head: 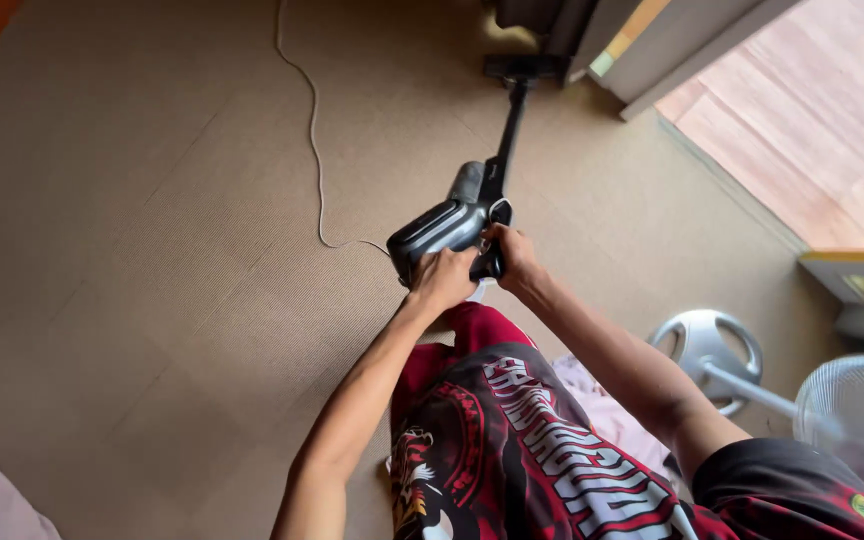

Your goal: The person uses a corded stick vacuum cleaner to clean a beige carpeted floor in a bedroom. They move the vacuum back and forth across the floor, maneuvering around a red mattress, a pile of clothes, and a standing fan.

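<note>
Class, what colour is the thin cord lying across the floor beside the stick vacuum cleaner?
The thin cord is white, seen best in the head view against the beige carpet.

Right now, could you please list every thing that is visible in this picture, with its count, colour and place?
black and grey stick vacuum cleaner: one, centre, its tube reaching up to the black floor head at the top.
thin white cord: one, lying on the floor left of the vacuum cleaner.
beige woven floor mat: covers most of the floor.
light wooden floor: top right, beyond a grey threshold.
white standing fan: one, lower right, with its round grey base on the floor.
red and black printed shirt: one, bottom centre.
left hand: one, gripping the vacuum cleaner's body.
right hand: one, gripping the vacuum cleaner's handle.
</note>
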